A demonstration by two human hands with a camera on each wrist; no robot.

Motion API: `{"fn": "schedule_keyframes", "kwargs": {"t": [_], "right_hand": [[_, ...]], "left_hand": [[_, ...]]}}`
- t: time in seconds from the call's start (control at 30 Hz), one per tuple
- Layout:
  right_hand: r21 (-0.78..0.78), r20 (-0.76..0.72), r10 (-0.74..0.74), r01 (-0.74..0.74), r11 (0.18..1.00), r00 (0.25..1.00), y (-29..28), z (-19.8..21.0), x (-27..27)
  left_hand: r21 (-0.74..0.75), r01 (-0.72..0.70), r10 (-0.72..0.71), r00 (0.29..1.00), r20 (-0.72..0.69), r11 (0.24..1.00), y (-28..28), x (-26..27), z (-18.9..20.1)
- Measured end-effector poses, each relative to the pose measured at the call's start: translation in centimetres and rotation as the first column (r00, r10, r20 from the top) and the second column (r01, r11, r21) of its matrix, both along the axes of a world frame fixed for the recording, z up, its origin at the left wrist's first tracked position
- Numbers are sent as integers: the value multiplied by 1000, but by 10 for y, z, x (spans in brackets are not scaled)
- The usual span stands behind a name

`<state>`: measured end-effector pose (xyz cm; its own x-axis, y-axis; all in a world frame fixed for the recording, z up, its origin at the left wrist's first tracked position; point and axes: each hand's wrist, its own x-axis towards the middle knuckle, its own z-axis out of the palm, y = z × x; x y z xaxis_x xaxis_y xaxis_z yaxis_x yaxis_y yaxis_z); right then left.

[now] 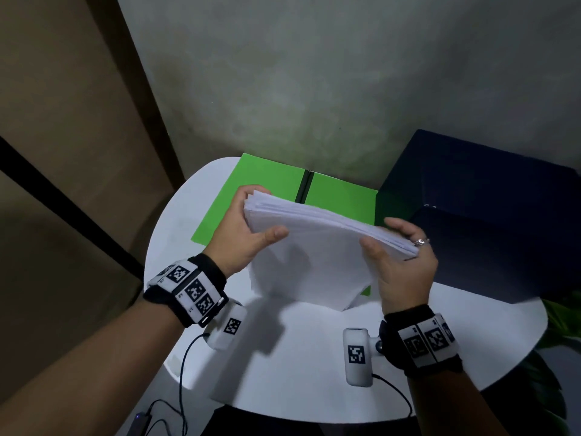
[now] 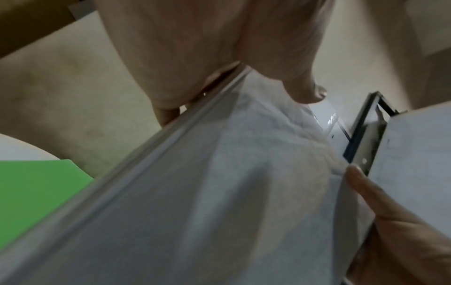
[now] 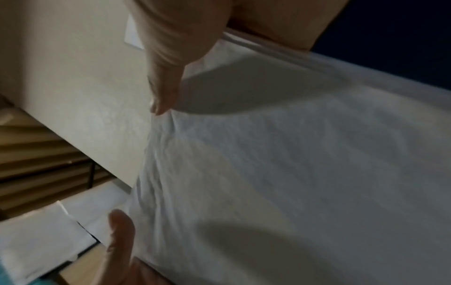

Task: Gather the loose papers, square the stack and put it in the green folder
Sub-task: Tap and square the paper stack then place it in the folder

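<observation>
A thick stack of white papers [image 1: 317, 247] stands on its lower edge on the round white table [image 1: 283, 357], tilted toward me. My left hand [image 1: 248, 228] grips its left side, thumb on the near face and fingers behind. My right hand [image 1: 399, 250] grips the right side the same way, a ring on one finger. The green folder [image 1: 261, 196] lies open and flat behind and under the stack, its dark spine [image 1: 303, 187] in the middle. The left wrist view shows the paper stack [image 2: 219, 192] beside a corner of the folder [image 2: 36, 189]. The right wrist view is filled by the stack [image 3: 292, 164].
A large dark blue box [image 1: 484, 215] sits on the table's right side, close to my right hand. A grey wall rises right behind the table. Green leaves [image 1: 562, 316] show past the table's right edge. Cables [image 1: 176, 413] hang off the near edge.
</observation>
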<state>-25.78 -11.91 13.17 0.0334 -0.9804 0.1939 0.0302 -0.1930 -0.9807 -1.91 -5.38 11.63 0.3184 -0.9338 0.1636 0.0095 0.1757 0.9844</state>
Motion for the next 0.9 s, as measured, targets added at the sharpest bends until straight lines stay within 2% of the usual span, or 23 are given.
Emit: {"fn": "schedule_keyframes", "kwargs": {"t": [0.1,0.2,0.27,0.33,0.37,0.43,0.5,0.57,0.67,0.73,0.8,0.9], "right_hand": [[-23,90,-50,52,998,995,2,8,9],[-3,115,-107,108,994,988,0,9,14],[13,137,-108,107,994,985,1,10,15],[-9,145,-57,59,998,988,-1,6,9],[-2,103,-43,43,999,994,-2,2,6],[73,-31,-10,12,997,999,-7,-14,0],[198,-78,-11,26,980,997,-5,-22,-1],[261,-65,-21,38,965,998,-7,-25,-4],[176,-23,22,-17,984,999,-8,-12,-10],[153,-29,68,-63,986,997,-9,-10,-11],[175,-2,75,-73,982,997,-8,-11,-9],[200,-12,63,-60,978,998,-7,-12,-5]], "left_hand": [[-26,-151,152,988,40,988,0,-5,2],[-113,-358,362,932,25,927,-7,-20,11],[-128,-406,414,910,38,905,-11,-27,16],[-128,-379,385,922,31,917,-14,-22,12],[-117,-335,339,941,17,935,-14,-18,8],[-51,-217,217,976,0,975,-14,-11,-2],[29,-137,136,991,18,990,-12,-9,-8],[36,-114,112,993,33,993,-11,-5,-7],[49,-116,118,992,-49,992,-9,3,-10],[119,-55,59,998,-26,991,-9,3,-14],[145,14,-14,1000,-5,989,-7,-1,-18],[141,1,5,999,-42,990,-8,-2,-19]]}}
